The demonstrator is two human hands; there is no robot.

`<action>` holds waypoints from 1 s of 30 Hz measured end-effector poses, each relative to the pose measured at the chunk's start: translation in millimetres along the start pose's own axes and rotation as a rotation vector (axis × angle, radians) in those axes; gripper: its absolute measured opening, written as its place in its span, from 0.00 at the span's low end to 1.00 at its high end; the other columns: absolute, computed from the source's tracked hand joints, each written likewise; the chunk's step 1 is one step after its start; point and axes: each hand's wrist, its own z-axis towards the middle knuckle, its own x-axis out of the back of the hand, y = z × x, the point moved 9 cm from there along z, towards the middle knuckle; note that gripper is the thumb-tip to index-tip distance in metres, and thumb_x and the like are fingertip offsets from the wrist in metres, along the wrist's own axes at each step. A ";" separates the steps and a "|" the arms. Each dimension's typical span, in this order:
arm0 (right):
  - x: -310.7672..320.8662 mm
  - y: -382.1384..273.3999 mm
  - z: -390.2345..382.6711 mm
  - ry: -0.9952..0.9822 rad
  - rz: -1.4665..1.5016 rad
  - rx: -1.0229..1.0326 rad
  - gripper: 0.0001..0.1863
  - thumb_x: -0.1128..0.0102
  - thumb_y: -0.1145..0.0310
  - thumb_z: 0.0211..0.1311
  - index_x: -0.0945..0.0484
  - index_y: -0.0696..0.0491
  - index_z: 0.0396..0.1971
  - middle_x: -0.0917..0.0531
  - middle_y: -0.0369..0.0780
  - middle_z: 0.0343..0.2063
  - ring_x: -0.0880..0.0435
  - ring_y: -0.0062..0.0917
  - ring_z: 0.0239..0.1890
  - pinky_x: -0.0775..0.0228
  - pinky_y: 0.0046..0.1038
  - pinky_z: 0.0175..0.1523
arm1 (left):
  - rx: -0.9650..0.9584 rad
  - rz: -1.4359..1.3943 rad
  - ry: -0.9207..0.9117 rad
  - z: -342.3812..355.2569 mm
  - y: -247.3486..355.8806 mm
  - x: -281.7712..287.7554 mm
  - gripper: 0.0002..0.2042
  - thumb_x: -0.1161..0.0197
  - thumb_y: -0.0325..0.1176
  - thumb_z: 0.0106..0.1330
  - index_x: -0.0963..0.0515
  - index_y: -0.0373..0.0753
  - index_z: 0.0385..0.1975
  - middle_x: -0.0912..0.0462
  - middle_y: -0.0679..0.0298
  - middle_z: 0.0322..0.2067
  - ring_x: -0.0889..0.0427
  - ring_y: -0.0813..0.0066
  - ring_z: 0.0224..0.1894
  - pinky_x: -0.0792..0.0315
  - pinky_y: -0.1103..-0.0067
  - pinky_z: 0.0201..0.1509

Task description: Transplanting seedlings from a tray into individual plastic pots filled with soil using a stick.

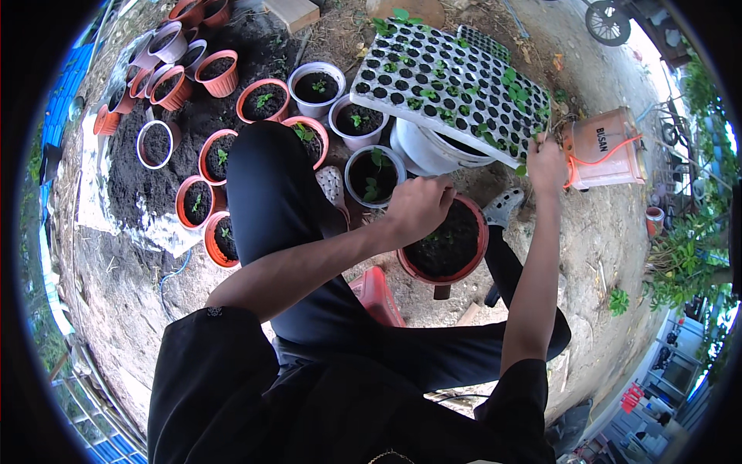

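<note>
2 hands, head view: seedling tray (407,114) propped up, orange pot (484,236) between my legs.
My left hand (421,207) bends knuckles-up over the far rim of the pot; fingertips hidden, so I cannot tell whether they meet or hold anything. My right hand (546,164) is at the tray's right-hand corner; whether it is clamped there, I cannot tell. The tray lies across 1 white bucket (413,147), probably to lift its cells within reach. Pot, full of dark soil, stands near my 2 clogs (504,205), presumably to keep it close under my hands.
</note>
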 end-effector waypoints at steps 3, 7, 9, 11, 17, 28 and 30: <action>38.9 -9.3 -25.2 0.082 0.033 0.019 0.12 0.38 0.61 0.66 0.18 0.50 0.45 0.13 0.49 0.30 0.13 0.47 0.37 0.23 0.49 0.43 | -0.009 0.002 0.021 -0.7 0.5 4.2 0.09 0.38 0.36 0.68 0.17 0.38 0.36 0.13 0.52 0.30 0.14 0.50 0.32 0.20 0.61 0.38; 80.5 -11.0 -73.4 0.185 0.296 0.085 0.09 0.37 0.63 0.68 0.17 0.51 0.42 0.17 0.43 0.19 0.17 0.41 0.23 0.28 0.41 0.32 | -0.038 -0.029 0.047 0.4 1.5 6.2 0.08 0.37 0.35 0.68 0.17 0.39 0.37 0.13 0.53 0.30 0.13 0.51 0.32 0.20 0.62 0.37; 84.5 -24.8 -105.7 -0.054 0.495 0.080 0.06 0.36 0.66 0.68 0.18 0.51 0.41 0.21 0.41 0.16 0.20 0.35 0.18 0.31 0.36 0.28 | -0.073 -0.027 0.052 -0.4 1.5 6.1 0.08 0.40 0.35 0.68 0.18 0.38 0.36 0.14 0.50 0.27 0.15 0.48 0.30 0.21 0.59 0.36; 89.7 -31.1 -136.3 -0.121 0.485 0.100 0.05 0.36 0.68 0.67 0.18 0.51 0.39 0.22 0.40 0.16 0.22 0.32 0.17 0.33 0.34 0.27 | -0.060 -0.017 0.040 1.4 2.3 5.4 0.08 0.38 0.35 0.68 0.17 0.39 0.38 0.13 0.54 0.30 0.13 0.51 0.32 0.20 0.63 0.37; 69.1 -49.7 -192.8 -0.241 0.589 0.246 0.04 0.34 0.69 0.64 0.20 0.51 0.35 0.31 0.37 0.13 0.33 0.30 0.13 0.41 0.33 0.24 | -0.053 0.004 0.032 0.7 -0.1 3.9 0.09 0.38 0.37 0.70 0.18 0.39 0.38 0.13 0.53 0.30 0.14 0.51 0.32 0.20 0.63 0.36; 30.3 -65.7 -210.5 -0.334 0.521 0.320 0.04 0.34 0.70 0.61 0.19 0.50 0.35 0.31 0.39 0.11 0.23 0.34 0.16 0.32 0.35 0.26 | -0.064 0.018 0.027 1.6 -2.1 3.4 0.09 0.38 0.36 0.70 0.18 0.37 0.39 0.13 0.53 0.30 0.13 0.50 0.32 0.21 0.64 0.36; 28.1 -69.4 -212.6 -0.334 0.503 0.340 0.04 0.35 0.69 0.61 0.20 0.50 0.35 0.29 0.39 0.12 0.20 0.36 0.17 0.30 0.36 0.27 | -0.063 0.008 0.021 2.2 -1.6 2.5 0.09 0.38 0.36 0.70 0.18 0.37 0.40 0.13 0.53 0.30 0.13 0.50 0.32 0.21 0.64 0.36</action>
